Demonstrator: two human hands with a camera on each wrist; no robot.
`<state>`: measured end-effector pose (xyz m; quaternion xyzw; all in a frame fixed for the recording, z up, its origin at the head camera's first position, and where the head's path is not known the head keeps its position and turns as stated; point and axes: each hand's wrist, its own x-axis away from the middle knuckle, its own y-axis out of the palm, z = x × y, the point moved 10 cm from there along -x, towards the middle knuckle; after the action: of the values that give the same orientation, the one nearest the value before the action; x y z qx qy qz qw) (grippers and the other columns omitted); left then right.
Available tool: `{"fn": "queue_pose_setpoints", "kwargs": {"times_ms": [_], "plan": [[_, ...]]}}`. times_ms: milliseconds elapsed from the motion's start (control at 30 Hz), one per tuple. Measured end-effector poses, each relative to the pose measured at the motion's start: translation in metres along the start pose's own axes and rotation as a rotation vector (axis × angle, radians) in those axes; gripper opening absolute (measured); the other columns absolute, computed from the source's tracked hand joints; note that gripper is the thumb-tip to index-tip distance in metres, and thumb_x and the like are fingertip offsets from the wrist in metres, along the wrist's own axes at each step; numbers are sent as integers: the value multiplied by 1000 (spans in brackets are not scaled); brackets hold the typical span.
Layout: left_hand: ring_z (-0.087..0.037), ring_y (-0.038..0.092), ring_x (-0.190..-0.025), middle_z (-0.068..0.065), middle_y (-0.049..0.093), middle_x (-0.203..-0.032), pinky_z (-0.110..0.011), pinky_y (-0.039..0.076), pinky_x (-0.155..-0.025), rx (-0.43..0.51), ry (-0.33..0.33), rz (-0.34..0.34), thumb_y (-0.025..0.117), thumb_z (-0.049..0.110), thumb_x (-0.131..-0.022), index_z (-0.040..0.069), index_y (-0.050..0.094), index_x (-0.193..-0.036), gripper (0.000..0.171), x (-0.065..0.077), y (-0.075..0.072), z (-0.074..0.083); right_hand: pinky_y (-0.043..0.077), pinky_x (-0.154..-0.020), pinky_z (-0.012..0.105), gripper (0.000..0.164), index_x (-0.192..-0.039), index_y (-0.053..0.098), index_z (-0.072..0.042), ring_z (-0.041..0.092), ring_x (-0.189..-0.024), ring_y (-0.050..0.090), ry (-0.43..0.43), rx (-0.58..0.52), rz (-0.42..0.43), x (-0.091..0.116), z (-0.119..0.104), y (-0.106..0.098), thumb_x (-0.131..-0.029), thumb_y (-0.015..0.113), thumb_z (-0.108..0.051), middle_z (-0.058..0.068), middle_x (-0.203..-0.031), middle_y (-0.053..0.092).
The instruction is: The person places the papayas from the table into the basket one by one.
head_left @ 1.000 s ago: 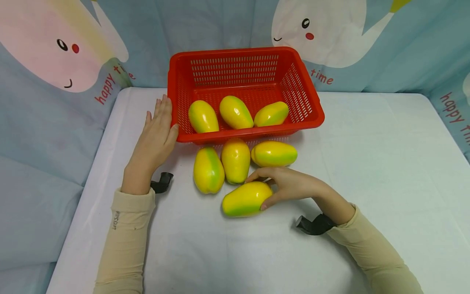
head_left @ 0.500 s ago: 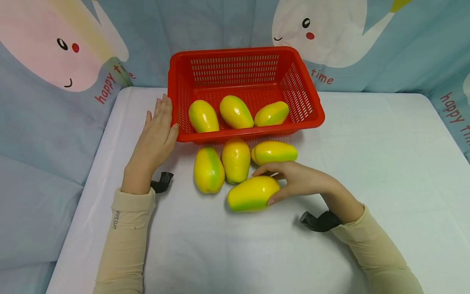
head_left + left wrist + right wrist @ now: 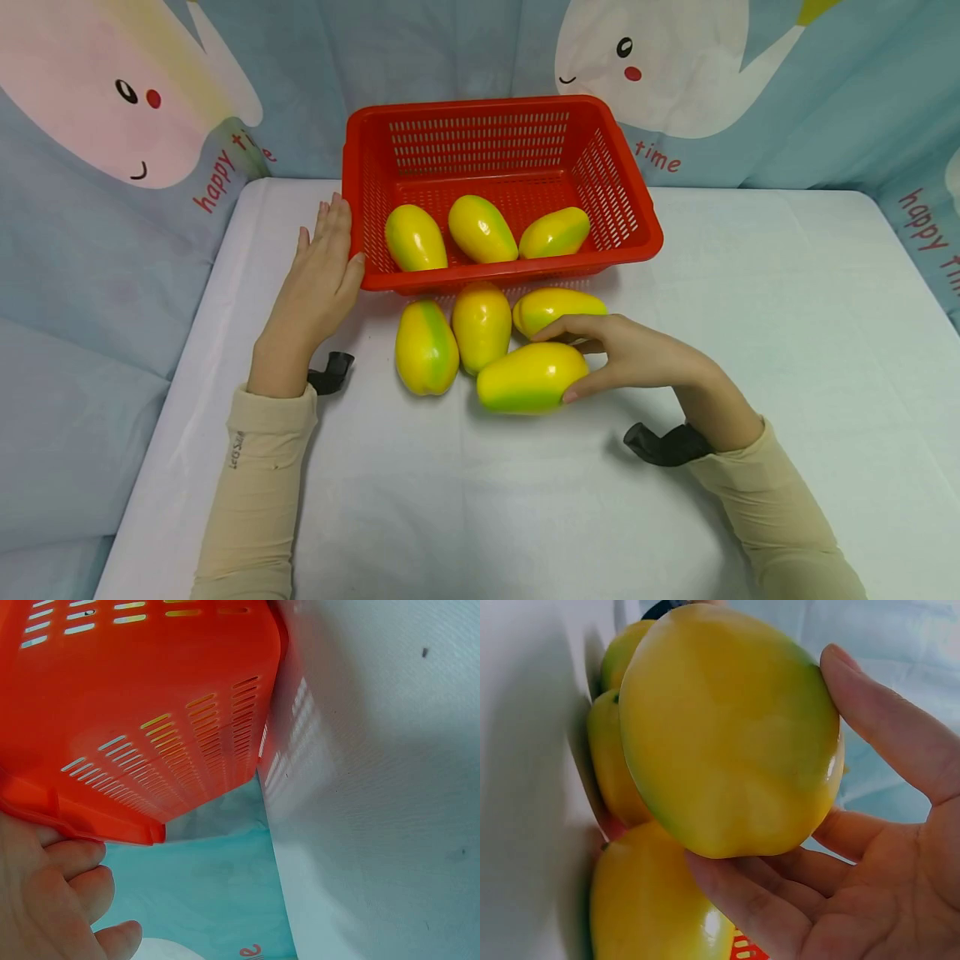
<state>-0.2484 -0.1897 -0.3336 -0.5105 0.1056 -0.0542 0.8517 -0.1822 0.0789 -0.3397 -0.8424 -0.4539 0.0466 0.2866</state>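
Observation:
My right hand (image 3: 637, 354) grips a yellow-green mango (image 3: 531, 379) by its right end, thumb in front and fingers behind. In the right wrist view this mango (image 3: 731, 735) fills the middle, between thumb and fingers. Three more mangoes lie on the table before the red basket: a left one (image 3: 426, 348), a middle one (image 3: 481, 327) and a right one (image 3: 558, 307), partly behind my fingers. My left hand (image 3: 311, 279) rests along the left side of the basket (image 3: 502, 273), its fingers extended against the rim. Up close, the left wrist view has these fingers (image 3: 64, 892) beside the rim.
Inside the basket sit three mangoes: left (image 3: 415, 239), middle (image 3: 482, 229) and right (image 3: 553, 233). A white cloth covers the table (image 3: 465, 508). Behind it hangs a blue curtain (image 3: 450, 50) with whale prints. Black wrist mounts (image 3: 667, 446) project from both sleeves.
My right hand has moved the gripped mango right and toward the basket, close to the right-hand mango on the table. The left hand and the basket stay in place.

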Motion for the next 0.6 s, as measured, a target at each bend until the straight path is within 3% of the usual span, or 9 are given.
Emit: {"fn": "queue_pose_setpoints", "kwargs": {"times_ms": [600], "plan": [[-19,-5,-144,-7,0,-157,-45,-4,-114,-4,-9,5,30,27,-99,4,1,-151,63,0,-1,0,44,-96,45,57,-130,54,-9,15,-112,53,34,-18,133,14,4,-30,-79,77,-18,2,-128,55]]}}
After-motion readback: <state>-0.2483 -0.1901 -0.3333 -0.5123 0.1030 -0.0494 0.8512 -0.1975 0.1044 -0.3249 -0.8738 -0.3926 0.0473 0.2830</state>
